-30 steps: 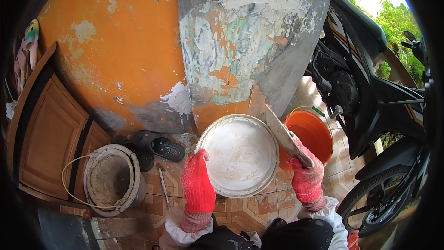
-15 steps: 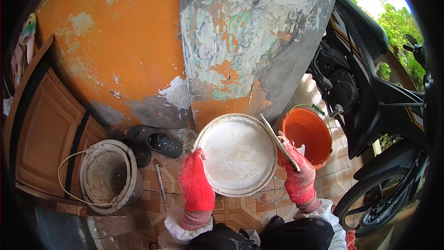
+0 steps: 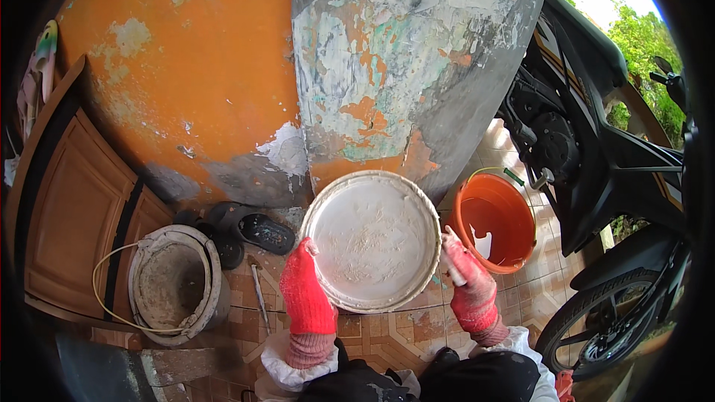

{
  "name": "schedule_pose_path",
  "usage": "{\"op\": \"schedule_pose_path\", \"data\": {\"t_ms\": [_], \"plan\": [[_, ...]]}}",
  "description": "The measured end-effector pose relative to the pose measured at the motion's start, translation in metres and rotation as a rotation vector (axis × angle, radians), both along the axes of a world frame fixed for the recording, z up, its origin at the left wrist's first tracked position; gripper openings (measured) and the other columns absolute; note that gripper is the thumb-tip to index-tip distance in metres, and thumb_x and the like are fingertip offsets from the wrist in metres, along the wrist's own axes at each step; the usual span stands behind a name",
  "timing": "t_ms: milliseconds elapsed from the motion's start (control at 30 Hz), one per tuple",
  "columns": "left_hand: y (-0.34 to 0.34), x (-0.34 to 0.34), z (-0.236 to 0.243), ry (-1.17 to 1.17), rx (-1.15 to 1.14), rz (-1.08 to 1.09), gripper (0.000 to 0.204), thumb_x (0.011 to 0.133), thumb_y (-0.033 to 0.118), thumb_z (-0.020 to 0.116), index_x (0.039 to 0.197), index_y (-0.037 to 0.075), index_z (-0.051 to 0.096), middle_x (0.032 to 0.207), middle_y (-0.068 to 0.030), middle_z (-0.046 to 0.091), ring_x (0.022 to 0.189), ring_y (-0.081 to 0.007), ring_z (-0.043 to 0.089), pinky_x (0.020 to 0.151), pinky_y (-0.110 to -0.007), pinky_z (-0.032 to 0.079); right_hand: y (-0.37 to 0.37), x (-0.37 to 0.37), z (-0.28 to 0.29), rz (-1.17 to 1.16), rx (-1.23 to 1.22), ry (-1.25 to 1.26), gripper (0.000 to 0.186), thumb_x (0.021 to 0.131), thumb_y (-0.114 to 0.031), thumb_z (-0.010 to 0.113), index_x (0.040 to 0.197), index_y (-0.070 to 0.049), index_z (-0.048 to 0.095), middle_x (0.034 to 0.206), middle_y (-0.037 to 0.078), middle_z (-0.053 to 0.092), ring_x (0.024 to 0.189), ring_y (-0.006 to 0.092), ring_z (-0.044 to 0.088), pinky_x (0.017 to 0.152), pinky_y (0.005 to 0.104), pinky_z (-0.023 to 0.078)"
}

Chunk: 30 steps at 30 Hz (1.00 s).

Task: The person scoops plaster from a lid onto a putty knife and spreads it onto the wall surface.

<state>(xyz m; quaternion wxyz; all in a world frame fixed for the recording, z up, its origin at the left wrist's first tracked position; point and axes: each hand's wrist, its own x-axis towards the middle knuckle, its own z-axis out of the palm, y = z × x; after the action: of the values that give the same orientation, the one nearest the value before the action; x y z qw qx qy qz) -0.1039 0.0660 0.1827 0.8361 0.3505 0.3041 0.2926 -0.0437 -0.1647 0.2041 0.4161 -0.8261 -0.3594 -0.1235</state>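
Round white plaster-smeared pan (image 3: 372, 238): held up in front of me, face toward me, between both my hands, just before the foot of the peeling grey pillar (image 3: 417, 67).
Left hand (image 3: 307, 290): in a red knit glove, my grip clenched on the pan's lower left rim, thumb over the edge.
Right hand (image 3: 468, 283): red glove too, grip closed around a pale tool handle (image 3: 451, 266) at the pan's right rim; I cannot tell what the tool's working end looks like.
Orange plastic bucket (image 3: 497, 219): on the tiled floor (image 3: 387, 335) just right of the pan, beside my right hand, a pale patch inside it.
Grey cement-crusted bucket (image 3: 173, 283): on the floor to my left, well apart from the pan, with a wire handle.
Dark sandals (image 3: 249, 227): between that bucket and the pan, at the base of the orange wall (image 3: 179, 59).
Black motorbike (image 3: 603, 149): parked at right, behind the orange bucket.
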Motion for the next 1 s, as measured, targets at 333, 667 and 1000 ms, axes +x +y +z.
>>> {"op": "schedule_pose_path", "data": {"t_ms": [333, 667, 1000], "plan": [[0.014, -0.004, 0.000, 0.049, 0.159, 0.045, 0.030, 0.087, 0.025, 0.058, 0.107, 0.002, 0.062, 0.108, -0.0078, 0.058, 0.103, -0.0191, 0.052, 0.094, -0.034, 0.040, -0.006, -0.012, -0.013, -0.406, 0.135, 0.293, 0.036, 0.085, 0.000, 0.057, 0.120, -0.007, 0.059, 0.094, 0.010, 0.067, 0.084, 0.0182, 0.065, 0.074, 0.0299, 0.049], [0.013, 0.001, 0.007, 0.023, 0.069, -0.019, 0.030, 0.090, 0.027, 0.058, 0.104, 0.002, 0.063, 0.104, -0.0086, 0.059, 0.097, -0.0168, 0.055, 0.087, -0.030, 0.043, 0.011, -0.009, 0.033, -0.409, 0.274, 0.306, 0.026, 0.081, -0.006, 0.064, 0.107, -0.003, 0.064, 0.089, 0.007, 0.068, 0.082, 0.0162, 0.063, 0.076, 0.0296, 0.048], [0.051, 0.000, 0.019, 0.143, 0.743, -0.188, 0.025, 0.094, 0.020, 0.050, 0.096, -0.001, 0.062, 0.088, -0.0047, 0.060, 0.086, -0.0128, 0.054, 0.082, -0.028, 0.043, -0.034, 0.045, 0.116, -0.228, -0.131, 0.104, 0.027, 0.084, -0.019, 0.066, 0.106, -0.004, 0.063, 0.088, 0.012, 0.068, 0.083, 0.0244, 0.068, 0.075, 0.0316, 0.051]]}}
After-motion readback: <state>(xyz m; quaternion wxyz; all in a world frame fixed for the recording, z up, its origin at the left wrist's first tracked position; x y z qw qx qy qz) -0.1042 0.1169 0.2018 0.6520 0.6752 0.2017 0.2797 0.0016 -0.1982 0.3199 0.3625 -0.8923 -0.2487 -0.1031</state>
